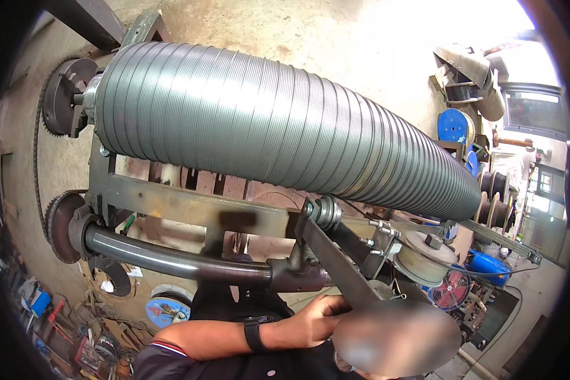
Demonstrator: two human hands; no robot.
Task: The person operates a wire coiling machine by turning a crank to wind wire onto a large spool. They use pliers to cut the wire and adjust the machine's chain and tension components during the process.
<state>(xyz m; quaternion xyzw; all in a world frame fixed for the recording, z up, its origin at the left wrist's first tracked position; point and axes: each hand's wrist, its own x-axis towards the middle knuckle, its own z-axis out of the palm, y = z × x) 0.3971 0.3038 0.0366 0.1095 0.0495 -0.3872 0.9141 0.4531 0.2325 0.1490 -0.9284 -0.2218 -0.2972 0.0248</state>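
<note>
A person's left hand (pixel 313 323), fingers curled, sits by the lower end of a flat steel bar (pixel 341 261) that slants up toward the machine's frame; whether it grips the metal cannot be told, nor can the state of the right hand, lost at a blurred patch. A dark wristband (pixel 258 334) could snag if parts turned so close by. Just beyond, the pale pulley wheel (pixel 418 258) might pinch fingers straying onto its rim, and the smooth shaft (pixel 171 258) could draw in loose clothing. Farther off lies the ribbed metal drum (pixel 247 120), a likely crush hazard if set rotating; at far left, an exposed chain (pixel 37 158) could catch a sleeve.
</note>
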